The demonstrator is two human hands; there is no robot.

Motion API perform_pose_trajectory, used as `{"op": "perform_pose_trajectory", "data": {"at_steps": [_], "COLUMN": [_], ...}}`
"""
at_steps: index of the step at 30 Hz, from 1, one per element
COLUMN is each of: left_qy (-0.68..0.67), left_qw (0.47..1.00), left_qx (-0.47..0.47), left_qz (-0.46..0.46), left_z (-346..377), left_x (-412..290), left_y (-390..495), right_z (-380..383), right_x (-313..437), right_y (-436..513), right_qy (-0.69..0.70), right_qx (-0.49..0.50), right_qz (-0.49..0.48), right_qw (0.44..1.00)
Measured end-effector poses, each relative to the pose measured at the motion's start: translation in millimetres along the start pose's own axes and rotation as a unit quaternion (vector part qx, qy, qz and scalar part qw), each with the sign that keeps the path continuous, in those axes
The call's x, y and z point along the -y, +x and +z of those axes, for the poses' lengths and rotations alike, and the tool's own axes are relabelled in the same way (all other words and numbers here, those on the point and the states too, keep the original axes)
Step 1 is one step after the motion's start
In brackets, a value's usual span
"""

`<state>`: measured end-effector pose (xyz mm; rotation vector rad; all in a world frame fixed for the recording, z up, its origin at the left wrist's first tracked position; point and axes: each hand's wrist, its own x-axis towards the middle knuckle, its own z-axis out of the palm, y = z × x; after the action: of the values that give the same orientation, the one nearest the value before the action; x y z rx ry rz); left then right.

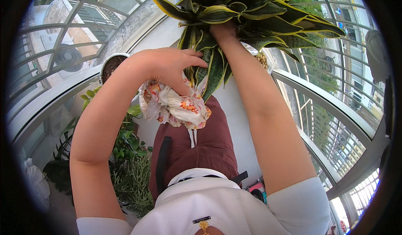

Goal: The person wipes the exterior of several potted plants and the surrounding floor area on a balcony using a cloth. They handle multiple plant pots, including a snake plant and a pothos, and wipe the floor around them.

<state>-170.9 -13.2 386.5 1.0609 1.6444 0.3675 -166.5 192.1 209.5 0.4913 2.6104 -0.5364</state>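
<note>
A large snake plant (216,14) with dark green, yellow-edged leaves fills the top of the view. My right hand (224,32) reaches in among its leaves. The fingers are hidden there, so I cannot see what they grip. Under the palm and thumb of my left hand (166,63) is a crumpled white cloth (188,107) with an orange and pink print. The fingertips of that hand point to a broad hanging leaf (215,73) and are at its edge; whether they touch it is unclear.
A white pot of soil (114,66) stands left of my left wrist. Leafy green plants (132,144) grow by my left leg. Behind the right forearm sits a container of tan, nut-like pieces (261,60). Window frames (326,104) and metal bars (67,24) enclose both sides.
</note>
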Motion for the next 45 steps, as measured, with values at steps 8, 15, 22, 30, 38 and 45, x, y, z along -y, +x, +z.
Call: {"op": "perform_pose_trajectory", "data": {"at_steps": [8,15,22,30,38,45], "left_qy": [-0.007,-0.001,0.017,-0.011,-0.026,-0.198], "left_qw": [1.0,1.0,1.0,1.0,0.999,0.968], "left_qx": [-0.002,-0.006,-0.007,-0.025,-0.034,-0.152], "left_qz": [0.014,-0.018,-0.014,0.004,0.01,0.019], "left_z": [0.6,6.8,10.7,10.4,12.9,10.9], "left_x": [-1.9,-7.1,-7.4,-2.2,-3.8,-21.7], "left_y": [4.2,-1.8,-0.3,-1.6,0.6,-23.2], "right_z": [22.4,18.8,49.0,34.2,-14.7,-88.0], "right_x": [-41.7,-9.2,-34.8,-32.6,-16.7,-14.6], "right_y": [16.5,11.6,17.0,1.8,-41.9,-160.3], "right_qy": [0.095,0.06,-0.038,0.038,0.012,0.095], "right_qx": [-0.035,-0.011,-0.09,-0.074,-0.03,-0.119], "right_qz": [-0.065,-0.104,-0.128,-0.12,-0.125,-0.157], "right_qw": [0.993,0.993,0.987,0.989,0.992,0.976]}}
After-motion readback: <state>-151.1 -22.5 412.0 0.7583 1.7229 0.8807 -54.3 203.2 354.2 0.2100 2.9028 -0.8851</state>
